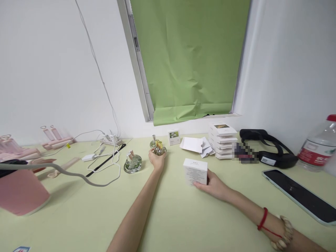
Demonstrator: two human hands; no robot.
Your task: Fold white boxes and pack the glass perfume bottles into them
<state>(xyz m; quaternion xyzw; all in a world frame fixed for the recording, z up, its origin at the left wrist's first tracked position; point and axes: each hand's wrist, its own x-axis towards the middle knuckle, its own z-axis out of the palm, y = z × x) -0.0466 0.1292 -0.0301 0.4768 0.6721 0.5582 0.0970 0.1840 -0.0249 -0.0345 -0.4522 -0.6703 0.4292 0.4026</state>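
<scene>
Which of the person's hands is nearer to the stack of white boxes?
Right. The right hand, holding a white box, is in front of the stack; the left hand is farther off to the left, around a glass bottle.

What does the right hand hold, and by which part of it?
The right hand holds a white box by its lower right part.

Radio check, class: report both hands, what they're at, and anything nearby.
Left hand at gold-capped bottle, grip unclear. Right hand gripping white box. Nearby: box stack behind, right; another bottle left.
</scene>
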